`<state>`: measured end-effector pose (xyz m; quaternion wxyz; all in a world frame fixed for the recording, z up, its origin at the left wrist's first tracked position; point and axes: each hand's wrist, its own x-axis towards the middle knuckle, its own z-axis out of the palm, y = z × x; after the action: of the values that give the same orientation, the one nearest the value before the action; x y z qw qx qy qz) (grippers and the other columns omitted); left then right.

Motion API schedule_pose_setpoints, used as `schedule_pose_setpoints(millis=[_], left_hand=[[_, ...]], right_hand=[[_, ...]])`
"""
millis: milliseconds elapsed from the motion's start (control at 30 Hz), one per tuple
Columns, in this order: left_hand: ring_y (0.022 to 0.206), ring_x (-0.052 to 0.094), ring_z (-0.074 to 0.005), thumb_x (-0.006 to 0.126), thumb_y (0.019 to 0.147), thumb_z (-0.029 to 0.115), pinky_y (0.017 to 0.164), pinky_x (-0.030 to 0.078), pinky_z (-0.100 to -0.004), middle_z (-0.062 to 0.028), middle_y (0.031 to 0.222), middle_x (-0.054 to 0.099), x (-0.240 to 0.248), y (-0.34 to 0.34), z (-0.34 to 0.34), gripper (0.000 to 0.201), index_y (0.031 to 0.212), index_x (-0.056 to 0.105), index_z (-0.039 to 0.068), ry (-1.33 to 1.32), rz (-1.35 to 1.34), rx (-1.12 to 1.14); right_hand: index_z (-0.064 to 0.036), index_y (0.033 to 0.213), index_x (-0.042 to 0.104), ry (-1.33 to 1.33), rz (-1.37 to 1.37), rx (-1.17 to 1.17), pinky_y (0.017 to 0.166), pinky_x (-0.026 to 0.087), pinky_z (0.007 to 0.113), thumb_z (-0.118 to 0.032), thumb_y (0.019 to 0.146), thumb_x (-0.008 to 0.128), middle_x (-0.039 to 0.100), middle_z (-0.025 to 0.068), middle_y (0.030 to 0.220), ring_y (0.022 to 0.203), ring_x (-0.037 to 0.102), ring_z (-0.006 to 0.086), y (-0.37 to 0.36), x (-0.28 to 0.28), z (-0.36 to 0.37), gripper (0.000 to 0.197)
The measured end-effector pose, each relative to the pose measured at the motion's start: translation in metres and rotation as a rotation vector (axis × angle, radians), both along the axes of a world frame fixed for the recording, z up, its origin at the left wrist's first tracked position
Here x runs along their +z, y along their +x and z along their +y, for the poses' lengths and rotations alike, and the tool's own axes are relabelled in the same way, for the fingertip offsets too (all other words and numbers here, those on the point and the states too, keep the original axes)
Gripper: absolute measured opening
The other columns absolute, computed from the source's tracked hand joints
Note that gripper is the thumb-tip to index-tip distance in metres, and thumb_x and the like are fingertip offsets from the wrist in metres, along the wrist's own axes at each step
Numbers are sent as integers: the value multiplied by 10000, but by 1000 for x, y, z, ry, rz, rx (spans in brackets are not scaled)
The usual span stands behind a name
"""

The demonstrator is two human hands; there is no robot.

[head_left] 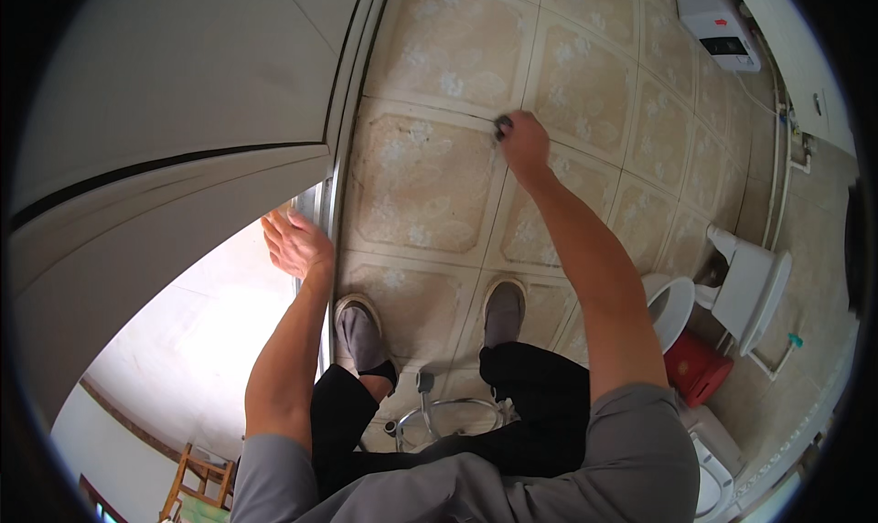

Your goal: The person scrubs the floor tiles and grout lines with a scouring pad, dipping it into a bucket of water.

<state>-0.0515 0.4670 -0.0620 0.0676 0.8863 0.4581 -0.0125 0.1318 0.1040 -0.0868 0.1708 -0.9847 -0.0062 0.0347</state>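
My right hand [527, 144] is closed around a small dark object [501, 127] against the beige tiled floor [421, 180], close to where grout lines meet. The object looks black and roundish, but blur and my fingers hide its kind. My left hand [300, 243] rests at the metal door track [329, 189] on the left, its fingers spread and holding nothing. Between my arms are my two grey shoes [503, 314], set apart on the tiles.
A chrome wheeled base [448, 418] stands beneath me. A grey door panel [183, 75] fills the upper left. Along the right are a red bin [700, 368], white bathroom fixtures [750, 285], pipes and a white wall-mounted unit [713, 16]. A wooden chair [197, 477] is at lower left.
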Motion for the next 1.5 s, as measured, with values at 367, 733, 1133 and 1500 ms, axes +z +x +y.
schedule_pose_setpoints(millis=[367,733,1133,1500], left_hand=[[1395,435,-325,356,1034,462,1098,355,-479,-151,1525,462,7,0,6,576,1483,465,118,28,-10,3],[1384,442,-348,371,1032,441,1101,342,-499,-166,1523,460,8,9,-12,557,1473,474,116,-24,-1,-2],[1386,437,-333,377,1030,409,1113,335,-477,-148,1518,465,13,5,3,544,1465,484,100,-17,9,14],[1387,435,-325,382,1022,430,1107,339,-480,-127,1507,477,22,9,1,553,1464,485,113,-22,32,0]], right_hand=[[-53,1001,632,101,71,93,830,521,496,-133,772,785,677,184,932,950,654,394,9,-1,-18,287],[-37,912,661,333,30,173,720,564,468,-88,715,744,649,172,941,822,678,382,53,-14,189,220],[-91,827,630,258,-6,292,646,529,506,-79,751,678,656,143,894,761,669,360,-43,-12,227,90],[-104,834,672,328,-121,360,627,548,509,-91,745,685,689,163,878,784,698,354,-67,-19,231,91]])
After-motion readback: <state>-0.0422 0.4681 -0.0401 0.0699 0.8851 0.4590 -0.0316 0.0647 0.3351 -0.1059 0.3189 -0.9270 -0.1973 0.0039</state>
